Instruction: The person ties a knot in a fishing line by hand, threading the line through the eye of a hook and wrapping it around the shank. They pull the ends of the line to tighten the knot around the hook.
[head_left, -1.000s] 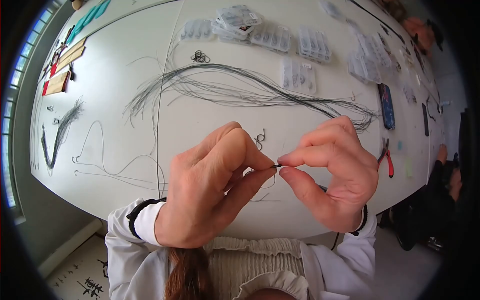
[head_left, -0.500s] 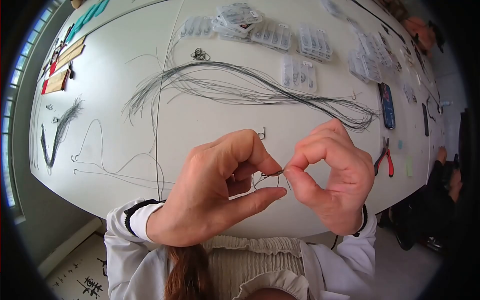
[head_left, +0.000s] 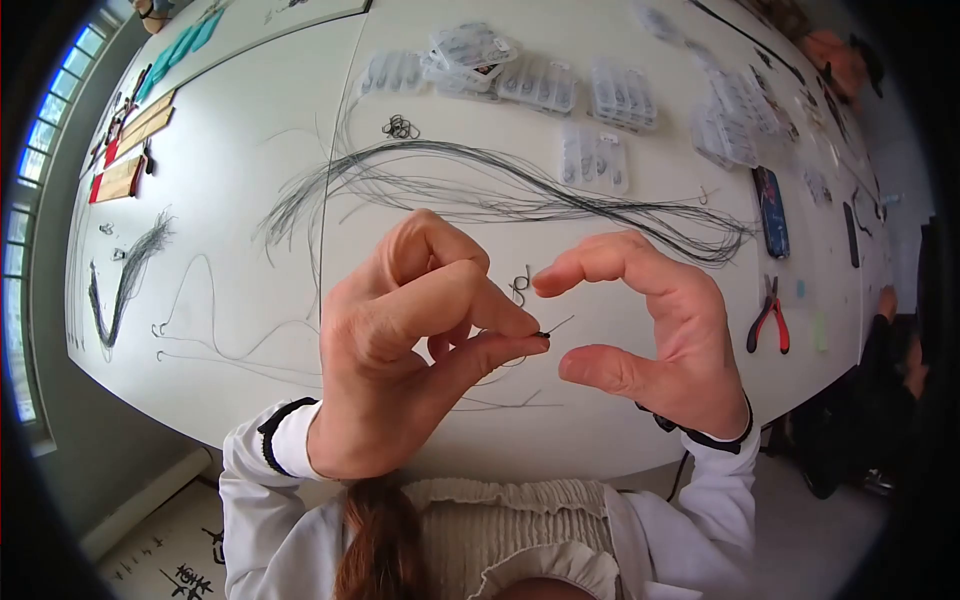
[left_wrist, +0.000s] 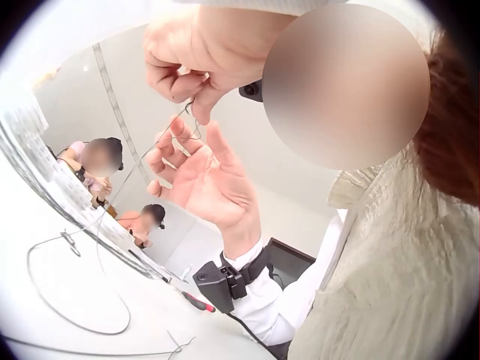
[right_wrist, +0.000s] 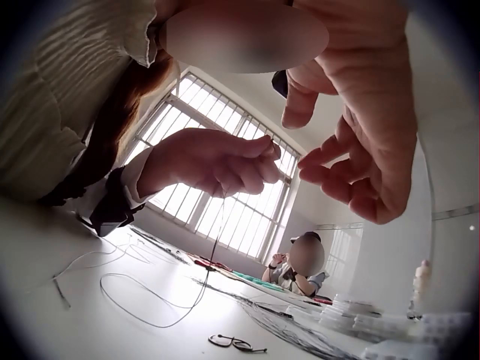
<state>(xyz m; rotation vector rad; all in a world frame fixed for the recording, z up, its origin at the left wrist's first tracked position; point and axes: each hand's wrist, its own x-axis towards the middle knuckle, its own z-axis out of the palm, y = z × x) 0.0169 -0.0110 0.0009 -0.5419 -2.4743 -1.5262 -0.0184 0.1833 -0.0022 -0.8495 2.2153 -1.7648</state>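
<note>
In the head view my left hand (head_left: 400,340) pinches a small dark fish hook (head_left: 544,335) between thumb and forefinger; most of it is hidden by the fingertips. A short end of thin line (head_left: 564,324) sticks out to the right. More line (left_wrist: 131,166) trails from that pinch down to the table in the left wrist view. My right hand (head_left: 665,325) faces it, forefinger and thumb spread well apart and nothing between them. On the table behind the fingertips lie a couple of dark hooks (head_left: 520,285), seen also as loose hooks (right_wrist: 236,343) in the right wrist view.
A long bundle of dark line (head_left: 470,155) crosses the table beyond the hands. Clear boxes of hooks (head_left: 540,85) stand behind it, near a pile of hooks (head_left: 400,127). Red-handled pliers (head_left: 768,318) and a dark blue case (head_left: 770,212) lie right. Other people sit farther off.
Half a second ago my right thumb and forefinger pinched at the hook's line beside the left fingers. They have since let go and spread apart, while my left fingertips have closed over the hook.
</note>
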